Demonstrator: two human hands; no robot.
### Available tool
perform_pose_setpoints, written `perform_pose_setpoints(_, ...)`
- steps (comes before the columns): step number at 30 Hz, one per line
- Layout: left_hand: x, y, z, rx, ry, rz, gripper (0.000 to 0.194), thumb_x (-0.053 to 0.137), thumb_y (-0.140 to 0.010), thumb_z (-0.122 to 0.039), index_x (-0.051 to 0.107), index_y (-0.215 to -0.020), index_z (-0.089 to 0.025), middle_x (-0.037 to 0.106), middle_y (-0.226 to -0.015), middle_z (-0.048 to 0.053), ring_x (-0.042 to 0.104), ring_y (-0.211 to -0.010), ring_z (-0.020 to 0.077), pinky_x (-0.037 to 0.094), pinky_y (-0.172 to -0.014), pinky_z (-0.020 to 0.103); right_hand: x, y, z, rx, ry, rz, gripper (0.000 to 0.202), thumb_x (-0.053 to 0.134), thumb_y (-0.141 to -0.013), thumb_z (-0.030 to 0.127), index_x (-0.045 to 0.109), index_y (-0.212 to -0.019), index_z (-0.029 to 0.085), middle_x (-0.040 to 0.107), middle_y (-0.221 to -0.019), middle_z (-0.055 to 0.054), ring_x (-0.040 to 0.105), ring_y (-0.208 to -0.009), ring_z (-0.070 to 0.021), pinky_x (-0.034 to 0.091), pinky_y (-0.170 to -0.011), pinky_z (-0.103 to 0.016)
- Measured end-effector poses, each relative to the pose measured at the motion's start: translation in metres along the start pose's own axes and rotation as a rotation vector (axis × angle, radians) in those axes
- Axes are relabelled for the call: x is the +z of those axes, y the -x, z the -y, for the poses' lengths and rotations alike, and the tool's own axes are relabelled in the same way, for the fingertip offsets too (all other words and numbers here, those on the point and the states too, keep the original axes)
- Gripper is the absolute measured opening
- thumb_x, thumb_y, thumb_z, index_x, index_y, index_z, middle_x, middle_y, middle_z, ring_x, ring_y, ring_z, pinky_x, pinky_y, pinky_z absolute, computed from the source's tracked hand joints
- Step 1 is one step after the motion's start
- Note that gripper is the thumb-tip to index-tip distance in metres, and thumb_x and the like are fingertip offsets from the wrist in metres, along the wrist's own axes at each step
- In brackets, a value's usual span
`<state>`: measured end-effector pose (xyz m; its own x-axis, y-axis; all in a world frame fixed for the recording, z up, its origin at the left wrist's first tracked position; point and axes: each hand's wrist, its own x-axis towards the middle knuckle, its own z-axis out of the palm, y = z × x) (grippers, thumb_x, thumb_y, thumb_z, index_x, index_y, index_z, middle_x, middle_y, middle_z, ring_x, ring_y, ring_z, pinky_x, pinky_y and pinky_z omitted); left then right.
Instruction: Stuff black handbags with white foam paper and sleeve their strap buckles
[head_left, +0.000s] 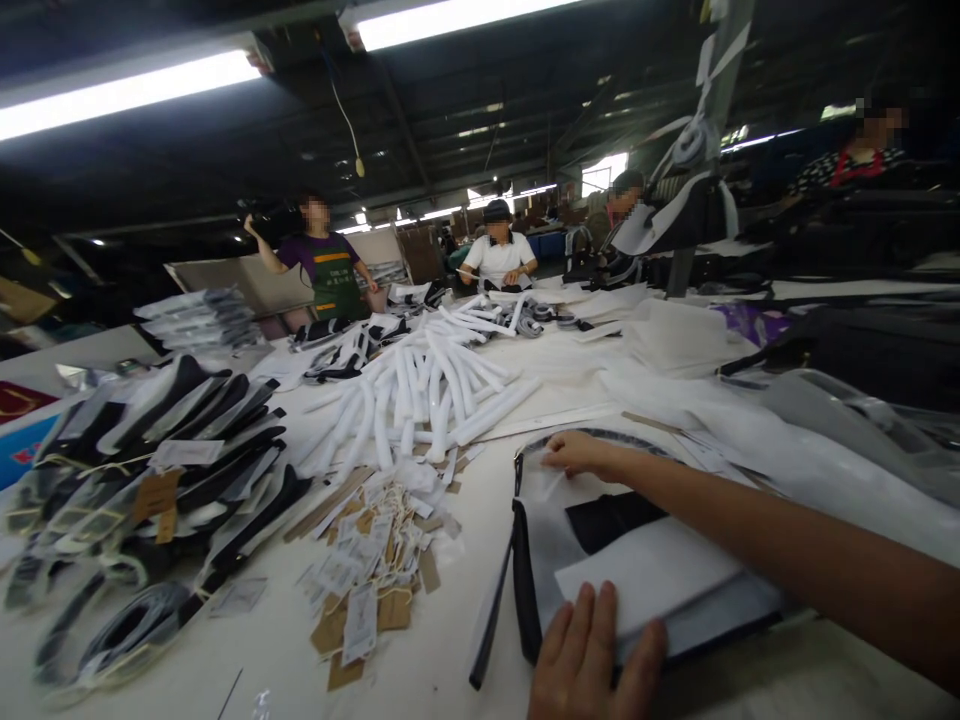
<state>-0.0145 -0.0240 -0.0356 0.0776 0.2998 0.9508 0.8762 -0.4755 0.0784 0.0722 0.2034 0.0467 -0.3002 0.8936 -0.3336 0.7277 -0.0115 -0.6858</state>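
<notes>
A black bag [527,580] lies on the table before me, largely covered by a pale, translucent wrapping sheet [541,530]. My left hand [592,655] rests flat, fingers apart, on a folded white paper [652,570] over the bag's near side. Reaching across from the right, my right hand [577,455] has its fingers drawn together on the wrapping sheet near the bag's far edge. Between the hands, a black strip [611,520] shows above the paper. A dark strap [491,620] hangs off the bag's left side.
Left of the bag lies a heap of tags with strings [367,580]. Beyond it are white rolled tubes [420,390]. Bundled black straps in clear wrapping [187,440] are piled at left. Plastic sheeting [750,430] covers the right side. Several people work behind.
</notes>
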Motion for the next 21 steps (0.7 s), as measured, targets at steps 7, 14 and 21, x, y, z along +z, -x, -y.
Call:
perform_pose_setpoints(7, -0.001, -0.001, 0.001, 0.020, 0.016, 0.027, 0.023, 0.057, -0.099, -0.026, 0.074, -0.108, -0.038, 0.074, -0.115, 0.002, 0.071, -0.107, 0.0193, 0.056, -0.092, 0.030, -0.023, 0.045, 0.005, -0.242, -0.500, -0.046, 0.040, 0.077, -0.081, 0.041, 0.056, -0.108, 0.019, 0.074, -0.109, -0.008, 0.070, -0.099, -0.0174, 0.054, -0.093, -0.031)
perform_pose_setpoints(14, -0.019, -0.021, 0.010, 0.136, 0.005, 0.174, 0.023, 0.059, -0.097, -0.025, 0.072, -0.114, -0.034, 0.075, -0.113, 0.004, 0.073, -0.102, 0.0212, 0.061, -0.081, 0.029, -0.036, 0.128, 0.000, -0.580, -0.283, 0.031, 0.032, 0.073, -0.084, 0.042, 0.074, -0.108, 0.021, 0.077, -0.101, -0.006, 0.071, -0.098, -0.0229, 0.053, -0.093, -0.034)
perform_pose_setpoints(21, -0.031, -0.031, 0.014, 0.141, 0.065, 0.320, 0.021, 0.055, -0.099, -0.023, 0.073, -0.110, -0.026, 0.075, -0.112, 0.007, 0.071, -0.108, 0.0230, 0.062, -0.086, 0.033, -0.043, 0.177, -0.019, -0.484, -0.204, 0.444, 0.042, 0.057, -0.095, 0.050, 0.075, -0.116, 0.018, 0.077, -0.102, -0.009, 0.073, -0.095, -0.0233, 0.056, -0.088, -0.034)
